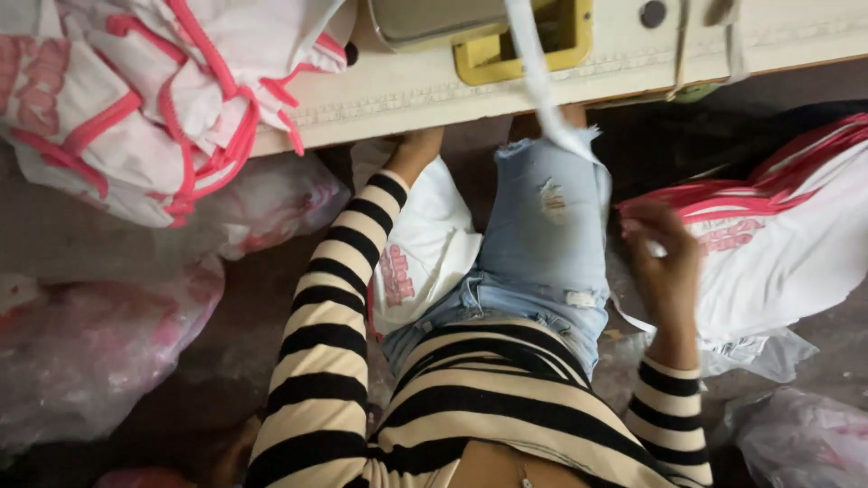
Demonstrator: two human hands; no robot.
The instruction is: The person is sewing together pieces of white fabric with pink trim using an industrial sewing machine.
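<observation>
Surface: cream sewing table point(561, 77) spans the top of the view, with a yellow plate point(529, 41) set into it.
Floor: dark, crowded with clear plastic bags point(99, 352) of pink-and-white cloth at left and lower right.
Left pile: white garments with pink trim point(136, 99) hang over the table's left end.
Right pile: white garments with pink print point(778, 244) are stacked beside the right knee.
Right hand point(667, 271): raised just beside the right pile, fingers pinched on a white strip point(542, 81) that runs up over the table edge.
Left hand point(418, 149): reaches under the table edge, resting on a white printed garment point(425, 244) on the lap; fingers hidden, grip cannot be determined.
Obstruction: table edge covers the left fingertips; striped sleeves point(330, 334) cover both forearms.
</observation>
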